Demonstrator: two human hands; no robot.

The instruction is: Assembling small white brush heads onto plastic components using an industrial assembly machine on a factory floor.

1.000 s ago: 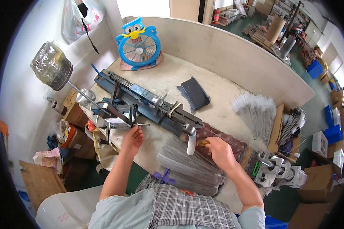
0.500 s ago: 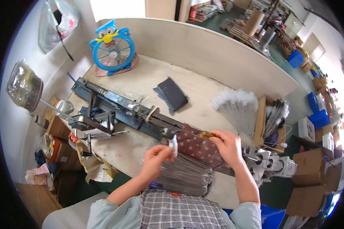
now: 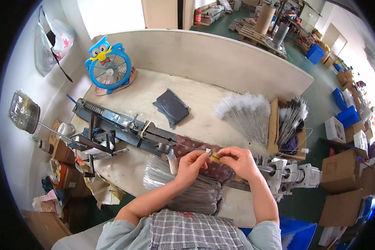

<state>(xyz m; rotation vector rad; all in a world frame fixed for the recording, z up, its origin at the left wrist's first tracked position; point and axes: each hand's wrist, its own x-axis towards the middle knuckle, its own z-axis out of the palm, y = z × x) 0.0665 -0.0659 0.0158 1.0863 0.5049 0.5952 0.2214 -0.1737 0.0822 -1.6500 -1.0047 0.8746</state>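
Note:
My right hand (image 3: 240,161) pinches a small brass-coloured piece (image 3: 215,157) above a brown dotted cloth (image 3: 190,149). My left hand (image 3: 191,166) is closed, its fingertips against the near end of that piece; whatever they grip is too small to name. A white tube (image 3: 172,161) stands out beside my left hand's knuckles; whether the hand still touches it is hidden. The cloth lies over a long metal bench device (image 3: 131,132), and a thin rod runs along it toward my fingers. Under my wrists lies a thick bundle of thin grey wires (image 3: 195,193).
A blue cartoon-shaped fan (image 3: 109,70) stands at the back left, with a dark flat pad (image 3: 173,108) mid-table. White-tipped wire brushes (image 3: 247,116) fan out beside an open carton (image 3: 273,129). A metal machine part (image 3: 293,173) sits at the right edge. A low partition (image 3: 204,58) borders the table.
My left hand has moved right to meet my right hand at the brass-coloured piece. The white tube, earlier in my left fingertips, is now beside the knuckles. The view has shifted a little.

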